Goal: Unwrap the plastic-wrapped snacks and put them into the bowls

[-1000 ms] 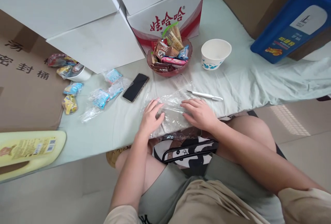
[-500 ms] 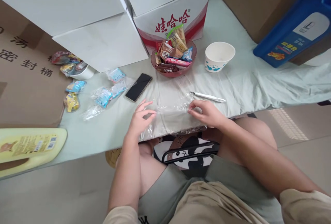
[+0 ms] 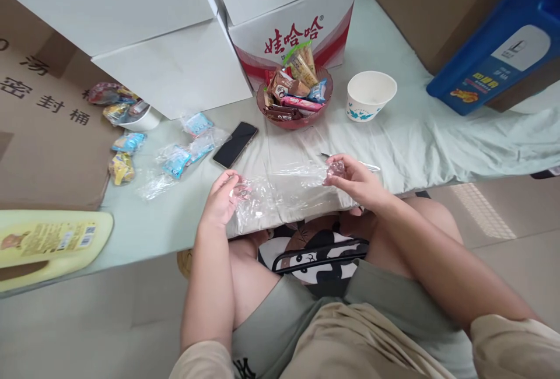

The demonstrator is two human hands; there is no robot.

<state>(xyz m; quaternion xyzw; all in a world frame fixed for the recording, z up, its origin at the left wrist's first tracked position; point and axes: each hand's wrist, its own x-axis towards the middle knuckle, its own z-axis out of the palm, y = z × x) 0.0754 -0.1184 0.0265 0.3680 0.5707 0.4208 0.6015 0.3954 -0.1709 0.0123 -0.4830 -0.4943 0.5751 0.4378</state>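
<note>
Near the front edge of the cloth-covered table, a clear plastic bag [image 3: 280, 192] is stretched between my two hands. Its left side is pinched by my left hand [image 3: 222, 198], fingers closed on the film. My right hand [image 3: 355, 181] grips the opposite side, with a bunched bit of film between thumb and fingers. Partly hidden behind the right hand lies a white pen [image 3: 371, 167]. Beyond my left hand is a black phone [image 3: 236, 144]. Left of the phone lie several small blue packets in clear wrappers [image 3: 177, 160].
A red glass bowl [image 3: 291, 122] of packaged snacks stands behind the bag, beside a white paper cup [image 3: 371, 96]. White boxes [image 3: 175, 70] stack at the back. A blue jug [image 3: 490, 58] stands right, a yellow bottle [image 3: 56, 239] lies left. Another snack-filled cup [image 3: 146, 120] is near the brown carton [image 3: 44, 151].
My hands have moved apart, the left one leftward and the right one slightly rightward, spreading the plastic bag wider. The right hand now covers part of the pen.
</note>
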